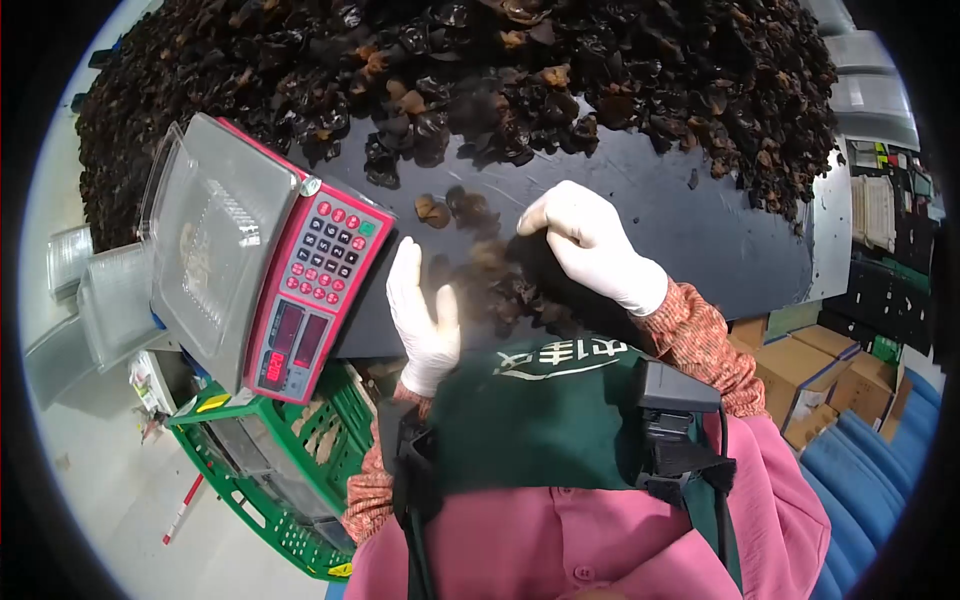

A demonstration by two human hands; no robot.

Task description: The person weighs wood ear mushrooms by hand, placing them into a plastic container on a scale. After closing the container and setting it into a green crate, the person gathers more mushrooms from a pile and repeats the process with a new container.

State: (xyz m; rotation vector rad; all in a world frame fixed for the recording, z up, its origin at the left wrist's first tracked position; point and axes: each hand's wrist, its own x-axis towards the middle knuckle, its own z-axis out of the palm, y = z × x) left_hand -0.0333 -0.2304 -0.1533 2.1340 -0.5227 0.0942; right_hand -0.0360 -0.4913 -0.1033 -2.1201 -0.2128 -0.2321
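Dark, wet-looking pieces like wood ear fungus form a large pile [480, 70] across the back of the dark table [650, 210]. A few loose brown pieces [515, 290], partly blurred, lie between my hands near the apron. My left hand [423, 318], in a white glove, is beside the scale with thumb and fingers apart and nothing in it. On the other side of these pieces, my right hand [592, 240], also gloved in white, has its fingers curled; nothing is visible in its grip. A red scale [320, 270] with a keypad carries a clear plastic tray [215, 230].
Below the scale stands a green crate [270, 480] with clear containers inside. More clear plastic trays [115, 290] are at the far left. Cardboard boxes [800, 370] and blue material [860, 460] are at the right, beyond the table's edge.
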